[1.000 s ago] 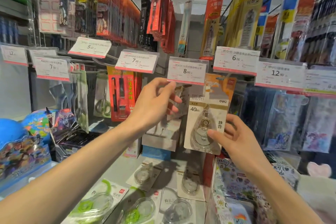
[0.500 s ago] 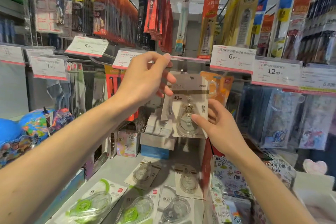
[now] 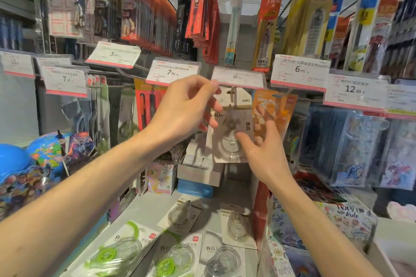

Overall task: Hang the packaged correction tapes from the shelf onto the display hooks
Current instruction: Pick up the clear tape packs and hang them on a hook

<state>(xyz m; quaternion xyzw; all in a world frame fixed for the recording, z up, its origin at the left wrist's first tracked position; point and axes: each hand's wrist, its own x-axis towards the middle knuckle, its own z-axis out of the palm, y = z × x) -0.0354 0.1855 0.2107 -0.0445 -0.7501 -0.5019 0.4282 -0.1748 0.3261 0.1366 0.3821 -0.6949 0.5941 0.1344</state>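
my left hand pinches the price tag; my right hand, fingers loosely spread, touches the hanging correction tape pack.

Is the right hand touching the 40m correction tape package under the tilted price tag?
Touching. The head view shows the right hand with its thumb laid on the 40m correction tape package, over the clear blister.

The hanging correction tape card reads "40m", "deli" and "静音". Price tags along the rail show "5.00", "7.90", "6.00", "12.90" and another "7.90" at far left. A floral box at lower right reads "ENJOY".
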